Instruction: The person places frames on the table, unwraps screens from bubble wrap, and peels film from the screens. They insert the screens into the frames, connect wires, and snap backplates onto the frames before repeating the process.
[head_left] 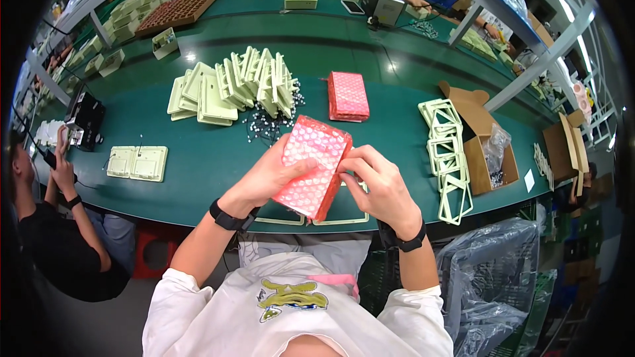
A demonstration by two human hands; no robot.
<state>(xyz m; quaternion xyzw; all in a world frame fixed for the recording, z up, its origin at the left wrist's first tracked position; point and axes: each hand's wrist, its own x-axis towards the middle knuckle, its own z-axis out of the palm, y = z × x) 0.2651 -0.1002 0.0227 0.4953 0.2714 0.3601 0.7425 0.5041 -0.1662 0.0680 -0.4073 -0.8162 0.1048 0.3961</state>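
My left hand (270, 170) holds a pink bubble-wrap packet (311, 158) tilted above the table's front edge, its thumb lying across the bubbled face. At the packet's right side, my right hand (377, 178) has its fingers bent together in a pinch on the red edge; the exact bit it grips is hidden by the fingers. Beneath the packet, pale green frames (344, 221) lie at the table edge, partly covered. A second pink bubble-wrap packet (348, 96) rests farther back on the green table (264, 195).
Pale green plastic panels (231, 86) stand in a leaning row beside scattered small dark and white parts (268, 125). Two panels (137, 163) lie at left. Stacked frames (446, 158) and an open cardboard box (486, 145) are at right. A person (59, 225) works at left, others across the table.
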